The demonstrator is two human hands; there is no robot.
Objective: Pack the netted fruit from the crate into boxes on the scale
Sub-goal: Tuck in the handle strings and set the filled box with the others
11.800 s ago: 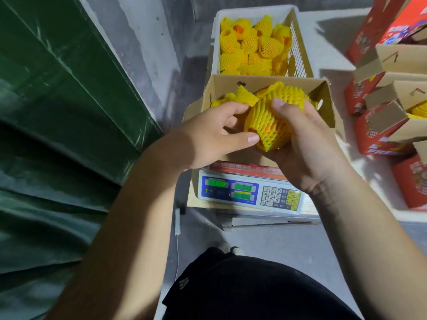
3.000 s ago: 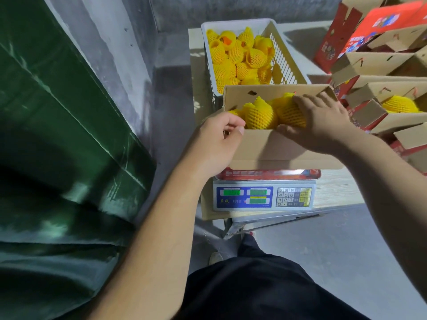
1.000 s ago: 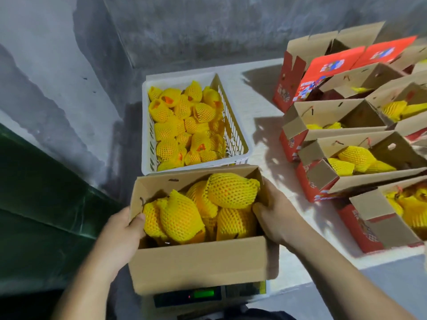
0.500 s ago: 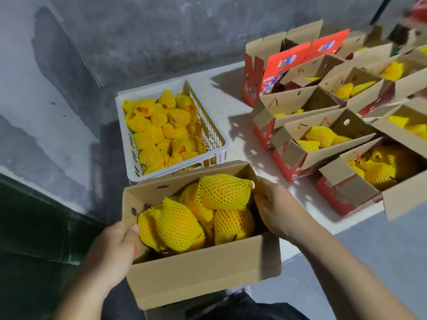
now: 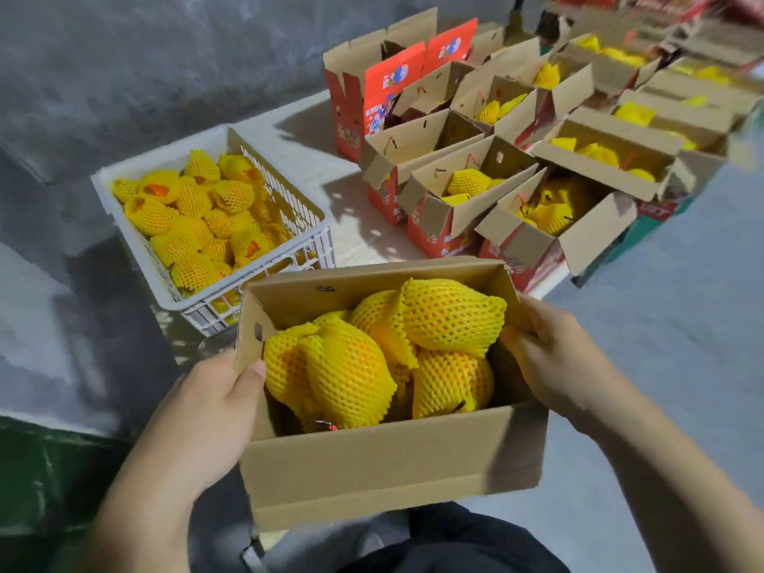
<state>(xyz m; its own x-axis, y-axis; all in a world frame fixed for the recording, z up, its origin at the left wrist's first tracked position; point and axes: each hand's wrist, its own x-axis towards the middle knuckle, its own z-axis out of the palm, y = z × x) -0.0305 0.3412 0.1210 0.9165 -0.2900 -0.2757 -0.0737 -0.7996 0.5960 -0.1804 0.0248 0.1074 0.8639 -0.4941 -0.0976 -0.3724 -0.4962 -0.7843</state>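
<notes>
Both hands hold a cardboard box (image 5: pixel 388 461) up by its ends: left hand (image 5: pixel 206 411) grips the left wall, thumb hooked over the rim; right hand (image 5: pixel 554 361) grips the right wall. Netted fruit (image 5: pixel 384 353) fills the box. White crate (image 5: pixel 136 241) behind holds more netted fruit. Open red boxes (image 5: pixel 525 246) on the right, partly filled.

Dim interior scene lit from the upper right. The white table top (image 5: pixel 306 155) is the brightest surface; the printed cartons (image 5: pixel 446 188) cast hard, jagged shadows leftward across it. The grey wall (image 5: pixel 165 55) is mottled and underexposed. Motion blur smears the far cartons at the upper right corner. Wide-angle distortion bends lines near the edges. The netted fruit (image 5: pixel 450 316) in the foreground is sharp, without glare.
</notes>
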